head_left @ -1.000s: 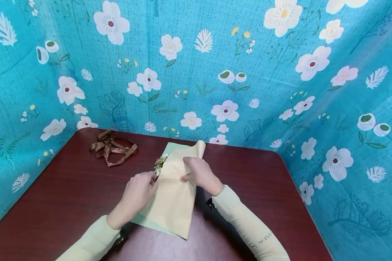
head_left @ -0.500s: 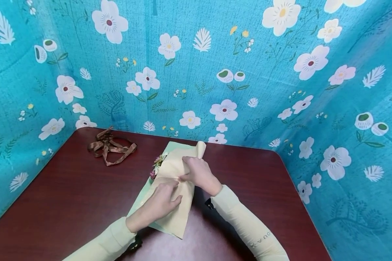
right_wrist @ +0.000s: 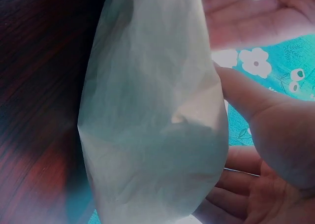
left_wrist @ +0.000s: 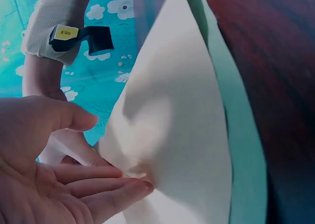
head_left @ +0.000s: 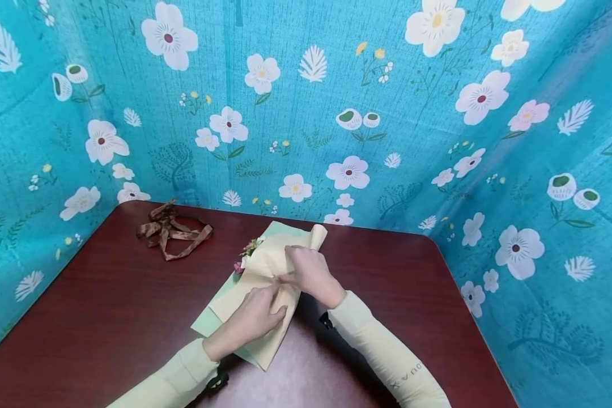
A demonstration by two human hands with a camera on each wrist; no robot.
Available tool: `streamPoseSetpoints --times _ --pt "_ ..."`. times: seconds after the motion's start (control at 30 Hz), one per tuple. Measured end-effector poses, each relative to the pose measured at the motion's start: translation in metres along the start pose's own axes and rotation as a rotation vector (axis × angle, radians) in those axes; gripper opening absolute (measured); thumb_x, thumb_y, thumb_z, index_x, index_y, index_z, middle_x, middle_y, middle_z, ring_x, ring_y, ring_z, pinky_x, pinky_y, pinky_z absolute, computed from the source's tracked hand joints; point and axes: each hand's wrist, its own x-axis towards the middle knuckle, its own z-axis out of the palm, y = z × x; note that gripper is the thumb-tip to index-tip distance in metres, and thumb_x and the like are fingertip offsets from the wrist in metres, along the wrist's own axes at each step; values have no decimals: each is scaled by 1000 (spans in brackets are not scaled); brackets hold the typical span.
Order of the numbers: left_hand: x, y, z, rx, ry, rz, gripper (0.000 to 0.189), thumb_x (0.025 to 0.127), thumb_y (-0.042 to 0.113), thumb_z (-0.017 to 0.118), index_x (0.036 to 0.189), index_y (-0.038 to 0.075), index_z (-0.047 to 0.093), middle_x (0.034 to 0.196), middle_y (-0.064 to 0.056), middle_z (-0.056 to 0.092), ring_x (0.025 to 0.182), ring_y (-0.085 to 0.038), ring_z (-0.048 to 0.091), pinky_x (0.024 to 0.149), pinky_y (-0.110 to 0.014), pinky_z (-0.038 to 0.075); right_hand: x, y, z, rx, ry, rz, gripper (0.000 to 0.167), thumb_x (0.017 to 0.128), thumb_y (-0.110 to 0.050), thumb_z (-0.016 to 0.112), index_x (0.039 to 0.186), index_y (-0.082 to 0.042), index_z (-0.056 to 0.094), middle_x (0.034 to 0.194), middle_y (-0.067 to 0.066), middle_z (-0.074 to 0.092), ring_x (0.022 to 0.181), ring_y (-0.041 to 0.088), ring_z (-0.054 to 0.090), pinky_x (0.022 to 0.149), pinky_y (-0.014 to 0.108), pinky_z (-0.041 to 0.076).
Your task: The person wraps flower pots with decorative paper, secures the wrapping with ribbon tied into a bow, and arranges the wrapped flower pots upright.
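Observation:
A small bouquet lies wrapped in cream wrapping paper (head_left: 272, 256) with green paper (head_left: 207, 322) beneath it. Pink, white and yellowish flowers (head_left: 248, 250) peek out along the left edge; their stems are hidden. My right hand (head_left: 313, 275) pinches the gathered cream paper at the bundle's right side, its thumb in front and fingers behind. Beside that thumb, the fingertips of my left hand (head_left: 250, 317) press into the creased paper. In the left wrist view these fingers (left_wrist: 110, 192) are nearly straight, and the thumb stands off the paper.
A loose tangle of brown ribbon (head_left: 169, 231) lies at the table's back left. The dark red table (head_left: 107, 317) is bordered by a blue floral curtain (head_left: 285, 130) at the back and both sides.
My left hand has moved right from the paper's left edge to its middle, creasing the paper inward. The bundle's lower end has swung slightly left. My right hand has stayed nearly in place.

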Motion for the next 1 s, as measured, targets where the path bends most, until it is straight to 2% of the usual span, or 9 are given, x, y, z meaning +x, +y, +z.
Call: streamPoseSetpoints --times 0.07,0.17,0.23,0.43,0.53,0.73,0.87,1.0 --pt "-2 0 0 36 -18 7 13 88 13 73 87 3 67 75 -5 62 68 -16 58 56 -32 44 0 0 2 -23 7 -2 50 71 -52 90 87 -14 62 72 -4 57 62 14 55 49 32 43" --pt "-5 0 1 86 -20 15 30 87 16 75 68 10 53 66 1 45 62 -13 45 54 -30 36 2 0 3 -71 19 -7 52 70 -54 90 86 -14 61 70 -4 55 59 13 54 47 32 43" --pt "-7 0 0 105 -4 16 33 86 15 76 65 10 52 67 1 43 62 -14 43 54 -30 36 3 -1 3 -92 19 -8 53 69 -54 90 88 -13 63 71 -3 56 59 14 54 47 32 44" --pt "-11 -1 -2 106 -38 -4 25 84 15 79 70 9 58 68 1 51 62 -14 48 55 -31 41 4 -3 2 -107 -12 15 56 64 -51 94 91 -13 65 76 0 62 65 18 62 51 37 50" --pt "-9 -2 -2 95 -46 1 24 85 15 78 72 9 59 69 2 52 62 -13 48 54 -30 41 4 -3 4 -146 6 10 60 60 -50 96 91 -12 63 78 2 63 67 22 66 52 39 53" --pt "-6 -2 -1 73 -6 3 17 86 12 77 83 3 63 74 -3 56 66 -17 53 55 -33 43 1 -4 7 -217 53 -17 69 55 -53 97 95 -9 63 79 4 65 65 25 67 52 40 55" --pt "-5 -4 -1 82 24 4 19 86 12 76 91 -1 63 80 -8 59 73 -24 60 60 -39 48 1 -6 3 -213 21 -16 77 50 -56 98 100 -8 64 84 4 68 68 26 69 54 40 56" --pt "-2 -5 -1 86 20 10 22 86 13 75 95 -3 63 84 -10 59 80 -30 62 65 -45 51 1 -6 -1 -217 -14 -17 82 47 -57 99 102 -8 63 88 4 69 72 27 71 56 42 58"
